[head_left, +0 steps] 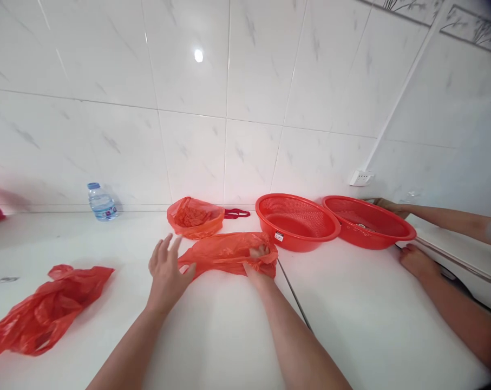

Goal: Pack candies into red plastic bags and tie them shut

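Observation:
A red plastic bag (221, 252) lies stretched sideways on the white table in front of me. My left hand (166, 265) is at its left end, fingers spread and raised, thumb close to the plastic. At the bag's right end, my right hand (258, 265) has its fingers partly inside the crumpled plastic and curled, with the rim bunched around them. The plastic partly hides those fingers. Just behind is another red bag (194, 216), its mouth open and crumpled red material inside. A dark red strap (237, 213) sticks out beside it.
A red plastic basket (298, 238) stands to the right. Another person's hands (418, 261) are by a second red basket (371, 235). At left are a crumpled red bag (52, 309) and a water bottle (102, 203). A tiled wall (188, 146) bounds the back; a seam (296, 298) crosses the table.

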Available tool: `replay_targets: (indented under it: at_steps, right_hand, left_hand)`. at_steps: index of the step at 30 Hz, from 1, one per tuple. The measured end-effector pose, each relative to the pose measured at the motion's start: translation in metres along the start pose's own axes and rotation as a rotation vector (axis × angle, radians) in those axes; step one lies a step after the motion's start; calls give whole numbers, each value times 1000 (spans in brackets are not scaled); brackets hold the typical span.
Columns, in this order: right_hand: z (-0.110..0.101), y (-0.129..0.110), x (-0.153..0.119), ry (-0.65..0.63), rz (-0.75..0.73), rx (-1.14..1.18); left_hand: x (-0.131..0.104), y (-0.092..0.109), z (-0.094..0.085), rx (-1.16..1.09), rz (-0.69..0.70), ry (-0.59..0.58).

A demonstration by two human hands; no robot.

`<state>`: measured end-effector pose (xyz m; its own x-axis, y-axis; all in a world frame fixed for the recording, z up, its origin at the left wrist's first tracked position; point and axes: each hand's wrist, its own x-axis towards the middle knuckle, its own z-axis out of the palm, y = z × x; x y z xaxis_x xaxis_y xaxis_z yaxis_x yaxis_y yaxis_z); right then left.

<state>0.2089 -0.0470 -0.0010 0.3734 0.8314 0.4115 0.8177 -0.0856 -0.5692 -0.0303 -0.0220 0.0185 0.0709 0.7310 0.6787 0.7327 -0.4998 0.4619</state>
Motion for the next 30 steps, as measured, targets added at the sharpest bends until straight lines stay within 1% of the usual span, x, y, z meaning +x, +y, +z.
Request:
replay_targets:
  at_steps: [2, 3, 5, 6, 7, 8, 10, 11, 13, 14, 15, 17, 19, 21, 22, 23, 25, 27, 28, 30]
  right_hand:
    - [0, -4, -3, -2, -13, -52]
    - [2, -8, -5, -19, -35, -73]
    - [5, -19, -15, -89, -128, -89]
    - [7, -25, -21, -133, -190, -92]
    - [9, -32, -29, -173, -251, -90]
    - [10, -38, -36, -203, -304, -83]
    - [10, -46, -48, -260, -365, -62]
    - [10, -48, -52, -306, -365, -49]
    - [6, -47, -52, -404, -309, -32]
    - [5, -45, -49, -431, -272, -31]
    - [3, -42, -46, -431, -238, -35]
    - [1, -36, -40, -375, -217, -39]
    - [1, -32, -37, -313, -258, -2]
    - [4, -30, -39, -235, -335, 55]
    - [6, -29, -41, -169, -365, 63]
    - [8, -29, -42, -69, -391, 71]
    - [13, -29, -45, 54, -501, 89]
    - [14, -32, -47, 152, -569, 73]
    - [14, -35, -48, 194, -573, 54]
    - [9, -40, -47, 262, -532, 14]
  left_hand:
    - [-6, 17, 2, 102, 234, -19]
    - [-9, 23, 4, 132, 318, -55]
    - [-13, 30, 10, 162, 426, -148]
    - [-15, 30, 13, 163, 446, -184]
    - [-15, 27, 15, 156, 437, -206]
    - [-14, 21, 16, 139, 399, -216]
    - [-10, 5, 15, 82, 255, -190]
    - [-8, -4, 13, 48, 164, -156]
    - [-3, -21, 6, -8, -10, -63]
    - [-1, -28, 3, -25, -74, -18]
    - [0, -33, 0, -37, -118, 18]
    - [1, -37, -3, -63, -142, 53]
    - [0, -35, -5, -97, -123, 64]
    - [-2, -30, -4, -127, -118, 68]
    - [-3, -28, -3, -133, -116, 60]
    - [-3, -26, -3, -133, -117, 55]
    - [-4, -25, -1, -132, -130, 46]
    - [-6, -24, -1, -131, -152, 34]
    - [-7, -23, -2, -132, -158, 30]
    - [-8, -22, -3, -139, -160, 31]
